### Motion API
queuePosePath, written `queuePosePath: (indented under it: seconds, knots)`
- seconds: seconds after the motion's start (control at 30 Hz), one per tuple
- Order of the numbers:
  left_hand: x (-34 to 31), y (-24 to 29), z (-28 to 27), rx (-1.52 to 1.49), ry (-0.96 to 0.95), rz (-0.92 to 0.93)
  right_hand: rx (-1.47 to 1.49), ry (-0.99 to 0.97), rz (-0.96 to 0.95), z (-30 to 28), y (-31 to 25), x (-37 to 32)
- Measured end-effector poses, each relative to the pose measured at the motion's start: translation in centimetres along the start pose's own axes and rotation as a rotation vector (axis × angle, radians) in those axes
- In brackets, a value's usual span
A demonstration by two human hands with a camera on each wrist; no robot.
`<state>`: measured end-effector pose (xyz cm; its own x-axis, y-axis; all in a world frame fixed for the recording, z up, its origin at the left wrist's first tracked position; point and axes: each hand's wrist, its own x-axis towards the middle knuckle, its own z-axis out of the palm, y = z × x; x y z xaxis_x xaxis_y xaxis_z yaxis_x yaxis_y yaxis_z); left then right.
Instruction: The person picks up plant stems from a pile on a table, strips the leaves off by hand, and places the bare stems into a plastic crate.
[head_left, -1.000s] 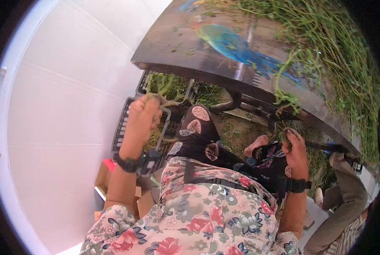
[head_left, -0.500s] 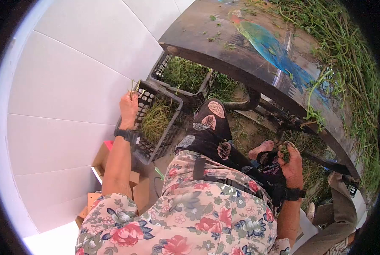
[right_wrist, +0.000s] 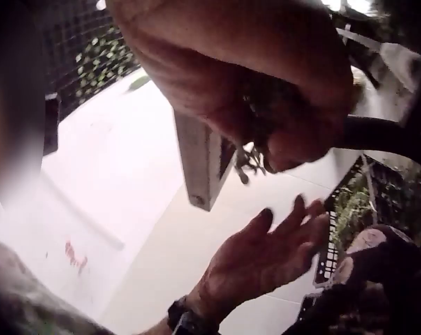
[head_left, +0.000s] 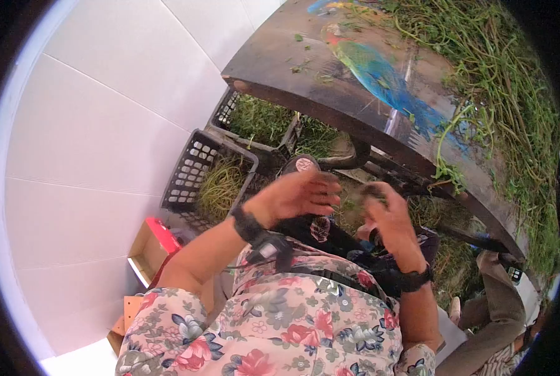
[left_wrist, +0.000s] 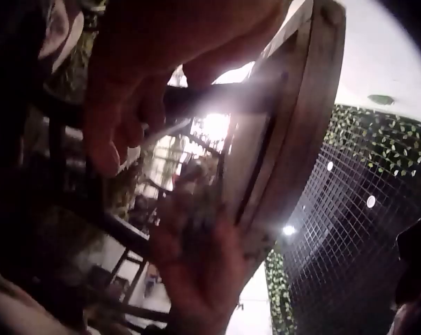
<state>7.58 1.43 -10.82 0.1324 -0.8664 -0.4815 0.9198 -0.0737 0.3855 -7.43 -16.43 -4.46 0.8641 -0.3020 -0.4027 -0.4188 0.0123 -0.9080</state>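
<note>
My left hand is in front of my lap, its fingers extended and apart, with nothing seen in them. Facing it, my right hand curls its fingers round a small clump of greens; bits of stem poke out below the fingers in the right wrist view. A gap separates the two hands there. Long green stems and leaves are heaped on the table, which bears a painted parrot. To the left, a black plastic crate holds pale, thin stems.
Behind that crate stands another black crate filled with leafy greens. A white wall borders the left side. An open cardboard box lies near my left elbow. At right, another person's trousered leg shows beside the table.
The left hand carried stems out to the near crate, let them go and came back to the right hand. The right hand has shifted slightly inward, still gripping its greens.
</note>
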Motion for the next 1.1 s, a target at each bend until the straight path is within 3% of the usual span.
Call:
queuePosePath:
  seconds: [0.1, 0.17, 0.2, 0.27, 0.33, 0.4, 0.47, 0.53, 0.57, 0.63, 0.7, 0.8, 0.9, 1.0, 1.1]
  knots:
    - [3.0, -2.1, 0.3, -0.169, -0.050, -0.100, -0.350, -0.049, -0.344, 2.1, -1.2, 0.6]
    - [1.7, -2.2, 2.7, 0.629, -0.061, 0.390, -0.424, -0.043, -0.456, 2.3, -1.2, 0.6]
    - [2.8, -2.4, 1.4, 0.182, -0.059, 0.172, -0.447, -0.037, -0.467, 2.2, -1.2, 0.5]
    - [3.6, -2.6, 0.5, -0.294, 0.008, -0.040, -0.373, -0.018, -0.457, 2.0, -1.0, 0.6]
    - [3.6, -2.6, 0.2, -0.344, 0.124, -0.027, -0.182, 0.018, -0.419, 1.4, -0.4, 0.8]
    - [3.7, -1.5, -1.9, 0.350, 0.067, 0.376, -0.150, -0.013, -0.248, 0.5, -1.2, 0.2]
    - [2.8, 1.9, -3.5, 0.530, 0.043, 0.575, -0.139, -0.039, -0.145, -0.5, -1.0, -0.1]
    - [1.7, 7.4, -4.3, 0.111, 0.252, 0.506, -0.149, -0.065, -0.096, -1.6, 0.8, -0.5]
    - [0.9, 9.4, -4.6, -0.137, 0.444, 0.434, -0.129, -0.064, -0.069, -1.9, 1.4, -0.8]
    - [0.9, 9.9, -10.8, -0.018, 0.715, 0.490, -0.088, -0.049, -0.023, -2.8, 2.3, -1.3]
    - [0.9, 8.9, -12.2, -0.056, 0.878, 0.421, -0.008, 0.022, -0.057, -3.7, 2.9, -2.0]
    - [-0.4, 5.8, -11.4, -0.131, 0.509, 0.327, 0.103, 0.098, -0.048, -4.7, 2.0, -3.6]
    - [-0.4, 4.0, -8.8, 0.124, 0.410, 0.280, 0.090, 0.191, -0.163, -6.5, 1.0, -5.4]
    - [-1.7, 4.5, 0.4, 0.460, 0.229, 0.314, -0.096, 0.365, -0.330, -8.0, -1.4, -7.9]
    - [-3.1, 5.6, 7.4, 0.716, 0.070, 0.402, -0.030, 0.607, -0.452, -9.8, -3.4, -9.9]
